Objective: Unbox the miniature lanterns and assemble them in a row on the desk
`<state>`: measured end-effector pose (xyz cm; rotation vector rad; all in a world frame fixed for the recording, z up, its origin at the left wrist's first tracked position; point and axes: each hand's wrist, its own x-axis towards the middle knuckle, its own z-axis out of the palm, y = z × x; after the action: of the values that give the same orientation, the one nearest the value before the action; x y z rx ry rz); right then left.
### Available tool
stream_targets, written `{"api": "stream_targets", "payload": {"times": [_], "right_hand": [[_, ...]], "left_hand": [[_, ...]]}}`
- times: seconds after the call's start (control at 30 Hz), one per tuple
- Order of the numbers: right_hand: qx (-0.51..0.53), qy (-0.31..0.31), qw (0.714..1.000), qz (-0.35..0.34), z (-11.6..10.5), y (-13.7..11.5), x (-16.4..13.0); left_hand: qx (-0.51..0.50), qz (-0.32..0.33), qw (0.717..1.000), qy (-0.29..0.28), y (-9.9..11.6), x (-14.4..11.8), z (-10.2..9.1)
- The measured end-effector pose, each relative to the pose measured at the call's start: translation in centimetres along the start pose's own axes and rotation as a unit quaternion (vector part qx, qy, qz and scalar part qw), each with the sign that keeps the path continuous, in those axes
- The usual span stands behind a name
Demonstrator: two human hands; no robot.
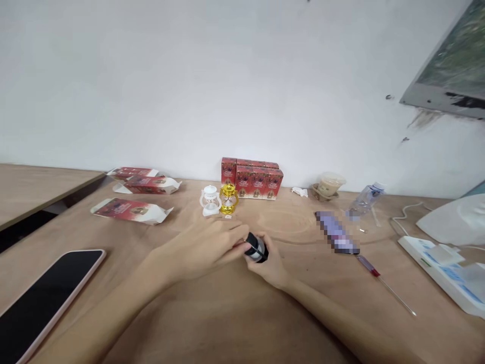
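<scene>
"Held what?"
"Cupped a black lantern (pixel 258 248) in the right hand (pixel 273 268), pinched one end with the left hand (pixel 212 246), near-right of the gold lantern (pixel 228 199)."
"Why used both?"
"Seemingly steadied it."

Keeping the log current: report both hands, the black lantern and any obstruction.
Right hand gripping black lantern. Left hand, fingers at its upper end. White lantern, gold lantern standing beyond; no obstruction seen at the hands.
</scene>
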<state>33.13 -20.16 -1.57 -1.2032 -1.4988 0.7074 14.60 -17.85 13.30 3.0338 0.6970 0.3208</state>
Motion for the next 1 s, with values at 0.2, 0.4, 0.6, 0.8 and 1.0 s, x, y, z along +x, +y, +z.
{"api": "stream_targets", "payload": {"times": [0.2, 0.4, 0.6, 0.8, 1.0], "right_hand": [[-0.016, -0.082, 0.987, -0.138, -0.2, -0.5, -0.7], [-0.082, -0.109, 0.947, -0.292, 0.1, 0.0, -0.8], [-0.024, -0.099, 0.981, -0.164, 0.0, -1.2, -0.8], [0.01, -0.107, 0.984, -0.14, -0.3, -1.3, -0.3], [0.029, -0.082, 0.99, -0.109, -0.3, -1.1, -0.2]], "left_hand": [[-0.054, -0.018, 0.998, 0.0, 1.2, 0.8, 0.9], [-0.092, 0.019, 0.987, -0.131, 1.9, 1.1, 2.3], [-0.085, -0.04, 0.991, -0.093, 2.2, 0.8, 1.3], [-0.062, -0.042, 0.99, -0.12, 2.7, 1.0, 2.0], [0.037, -0.021, 0.994, -0.101, 2.7, 1.5, 2.7]]}}
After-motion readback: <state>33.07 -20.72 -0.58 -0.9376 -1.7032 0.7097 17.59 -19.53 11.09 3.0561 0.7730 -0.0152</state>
